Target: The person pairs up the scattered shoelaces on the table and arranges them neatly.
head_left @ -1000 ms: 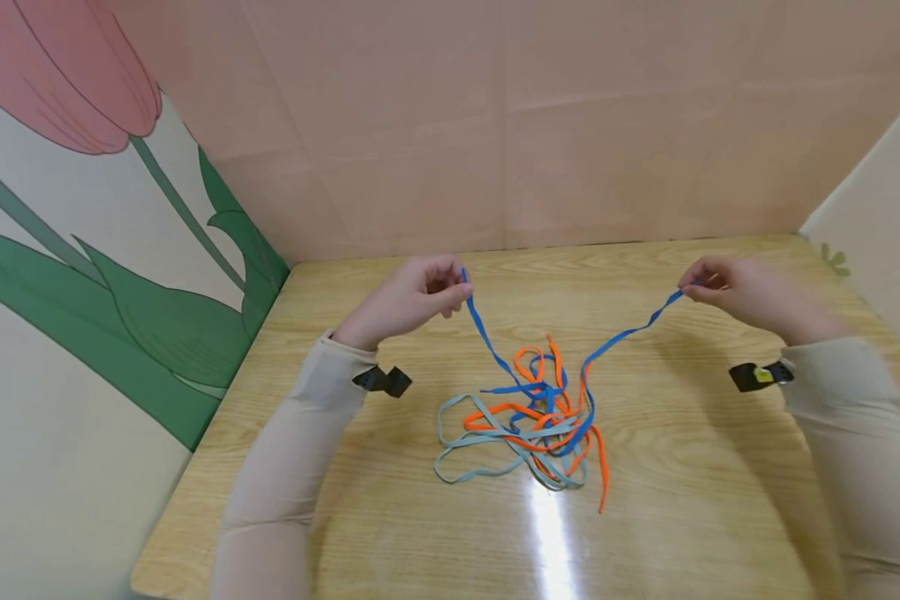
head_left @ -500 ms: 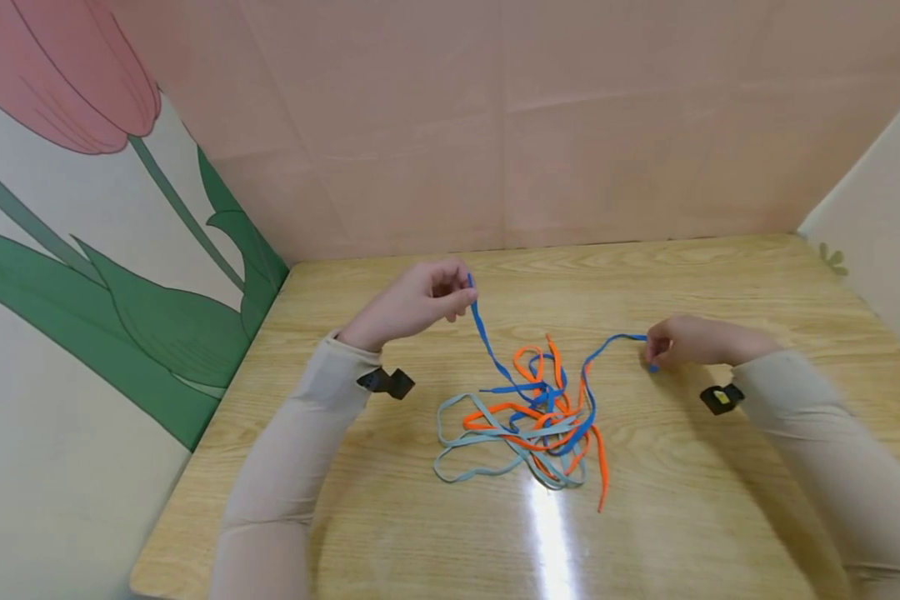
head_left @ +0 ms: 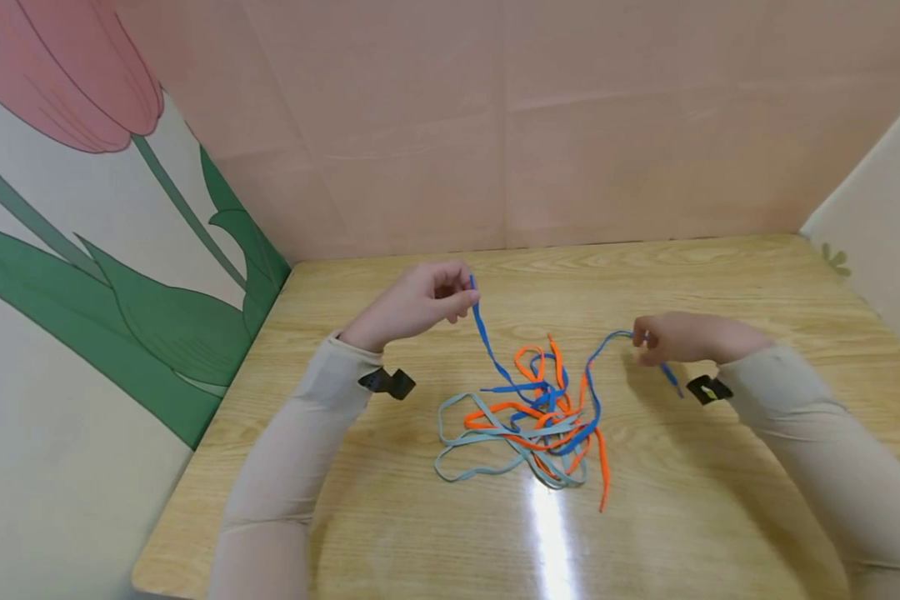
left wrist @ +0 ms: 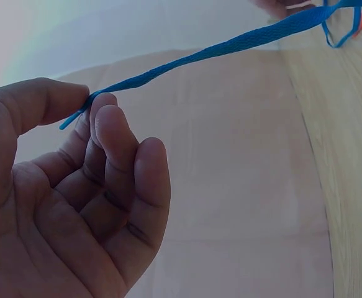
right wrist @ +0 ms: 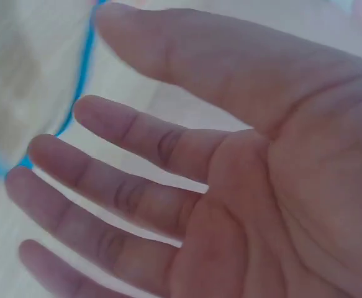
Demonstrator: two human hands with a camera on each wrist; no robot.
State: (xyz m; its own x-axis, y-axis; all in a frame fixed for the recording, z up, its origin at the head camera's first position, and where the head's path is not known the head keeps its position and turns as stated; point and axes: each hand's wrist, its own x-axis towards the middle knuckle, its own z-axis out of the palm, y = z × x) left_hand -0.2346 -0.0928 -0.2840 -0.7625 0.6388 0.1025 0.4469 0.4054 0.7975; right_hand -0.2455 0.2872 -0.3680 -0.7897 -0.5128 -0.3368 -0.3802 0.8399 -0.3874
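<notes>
In the head view, my left hand (head_left: 420,304) pinches one end of a blue shoelace (head_left: 484,337) above the table. The left wrist view shows the blue shoelace (left wrist: 230,46) between thumb and forefinger, its tip poking out. My right hand (head_left: 693,337) is low over the table at right, over a blue strand whose tip (head_left: 672,379) shows below the hand. Its fingers are spread and the thumb stands apart in the right wrist view, with a blue strand (right wrist: 84,68) passing by the fingertips. Both strands lead to a loose tangle with an orange shoelace (head_left: 602,475) and a pale blue-grey shoelace (head_left: 474,475).
The wooden table (head_left: 390,517) ends at a pink covered wall (head_left: 585,125) behind. A wall with a painted tulip (head_left: 67,75) stands at left, and a white wall (head_left: 885,208) at right. Black wrist cameras (head_left: 387,382) sit on both wrists.
My right hand has lowered and come toward the middle, and has let go of its blue shoelace end, which now lies below the hand. My left hand has barely moved and keeps its end raised.
</notes>
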